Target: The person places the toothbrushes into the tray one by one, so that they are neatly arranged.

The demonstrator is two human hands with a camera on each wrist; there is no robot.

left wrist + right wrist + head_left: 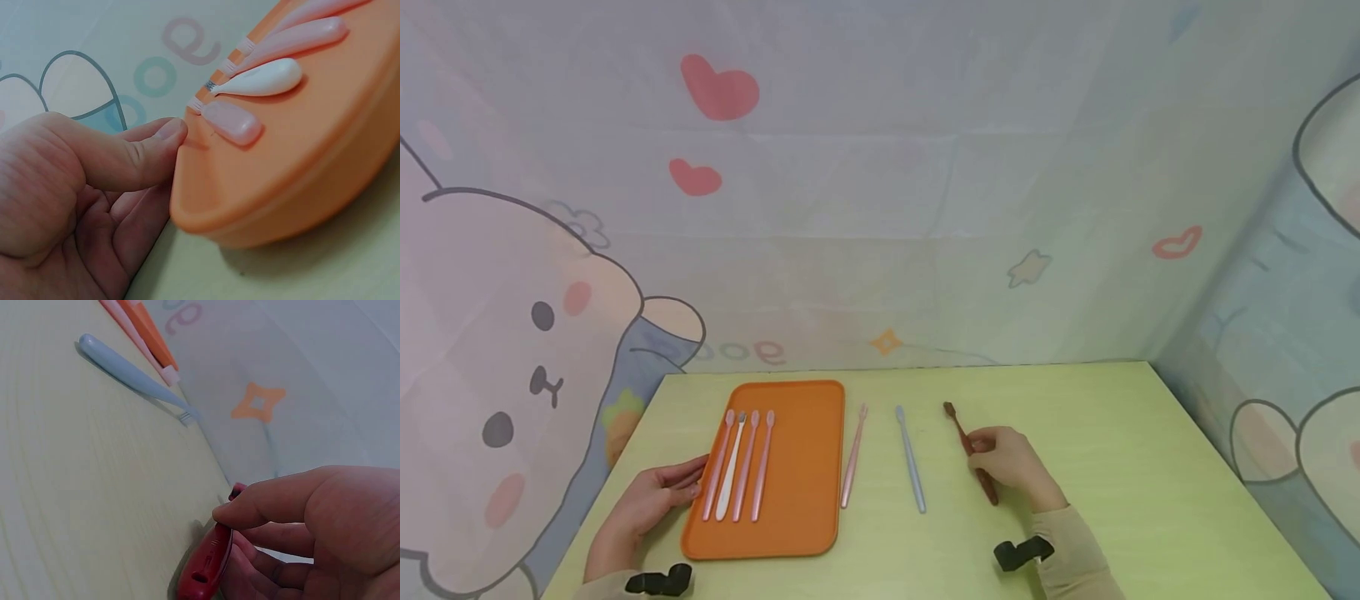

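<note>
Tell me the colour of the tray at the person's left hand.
The tray is plain orange, best seen in the head view.

The tray (801, 467) sits left on the table (1150, 475), the backdrop (925, 250) behind; four brushes (731, 467) lie side by side on its left half; rightward come a first brush (853, 458) just beside its rim, a second brush (912, 460), then a third brush (987, 486) in the right hand (1009, 458); the left hand (651, 502) is at the tray's left edge.

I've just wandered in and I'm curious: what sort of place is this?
Probably a small staged tabletop booth: a cartoon-printed backdrop stands behind a yellow-green table bearing an orange tray with four toothbrushes.
</note>
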